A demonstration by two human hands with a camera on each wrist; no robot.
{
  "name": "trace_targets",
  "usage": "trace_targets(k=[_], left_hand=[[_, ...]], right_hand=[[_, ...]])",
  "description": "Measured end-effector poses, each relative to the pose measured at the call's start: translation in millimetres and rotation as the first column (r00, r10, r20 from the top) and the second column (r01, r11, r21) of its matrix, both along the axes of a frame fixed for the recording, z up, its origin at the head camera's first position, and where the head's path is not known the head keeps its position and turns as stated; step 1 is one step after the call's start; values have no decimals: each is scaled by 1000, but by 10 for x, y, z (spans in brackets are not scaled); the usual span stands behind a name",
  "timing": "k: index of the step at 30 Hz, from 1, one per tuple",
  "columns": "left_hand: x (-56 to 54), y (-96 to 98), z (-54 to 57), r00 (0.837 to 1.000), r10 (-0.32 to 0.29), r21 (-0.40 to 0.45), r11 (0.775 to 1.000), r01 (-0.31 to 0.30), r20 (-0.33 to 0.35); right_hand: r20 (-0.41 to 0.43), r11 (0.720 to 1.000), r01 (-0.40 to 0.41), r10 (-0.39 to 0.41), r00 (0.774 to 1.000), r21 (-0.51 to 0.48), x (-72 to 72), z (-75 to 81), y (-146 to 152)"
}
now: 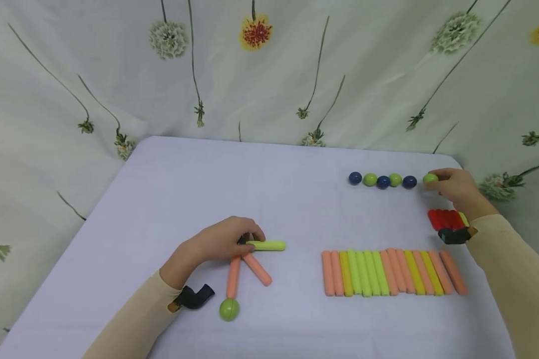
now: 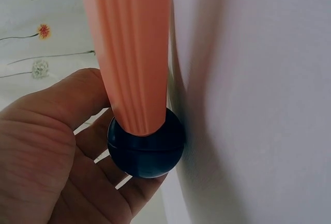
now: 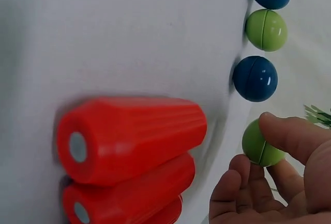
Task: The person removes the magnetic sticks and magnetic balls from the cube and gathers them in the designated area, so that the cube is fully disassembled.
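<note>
My left hand [image 1: 220, 240] grips a dark blue ball [image 2: 147, 157] at the joint of a small stick figure on the table. From that ball a yellow-green stick [image 1: 271, 246] points right, the thumb and fingers around its near end. Two orange sticks [image 1: 234, 276] spread toward the front edge, the left one ending in a green ball [image 1: 229, 309]. At the far right, my right hand [image 1: 459, 188] pinches another green ball [image 3: 253, 144] between thumb and fingers, at the right end of a row of blue and green balls [image 1: 383, 182].
A side-by-side row of orange, yellow and green sticks [image 1: 368, 272] lies at the front right. Short red sticks [image 1: 444, 219], with a yellow one beside them, lie under the right forearm. The white table [image 1: 206, 179] meets a flowered cloth [image 1: 269, 75] at the back.
</note>
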State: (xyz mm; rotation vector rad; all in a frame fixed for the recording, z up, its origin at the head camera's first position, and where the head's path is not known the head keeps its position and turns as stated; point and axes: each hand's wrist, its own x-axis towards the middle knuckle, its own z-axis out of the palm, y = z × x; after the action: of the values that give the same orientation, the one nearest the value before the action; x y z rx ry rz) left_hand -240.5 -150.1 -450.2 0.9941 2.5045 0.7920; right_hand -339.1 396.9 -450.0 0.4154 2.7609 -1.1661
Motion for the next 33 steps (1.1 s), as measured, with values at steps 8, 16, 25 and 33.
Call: trace_targets(k=[8, 16, 25, 33], left_hand=[[21, -3, 0, 1000, -2, -4, 1000, 2, -5], [16, 0, 1, 1000, 4, -5, 1000, -4, -6], [20, 11, 42, 1000, 4, -11, 1000, -4, -8], [25, 12, 43, 1000, 3, -9, 1000, -3, -11]], right_hand=[[69, 997, 3, -8, 998, 77, -161, -122, 33], [81, 994, -35, 27, 996, 100, -181, -95, -3], [114, 992, -12, -2, 993, 125, -152, -33, -31], [120, 992, -23, 8, 993, 120, -125, 0, -27]])
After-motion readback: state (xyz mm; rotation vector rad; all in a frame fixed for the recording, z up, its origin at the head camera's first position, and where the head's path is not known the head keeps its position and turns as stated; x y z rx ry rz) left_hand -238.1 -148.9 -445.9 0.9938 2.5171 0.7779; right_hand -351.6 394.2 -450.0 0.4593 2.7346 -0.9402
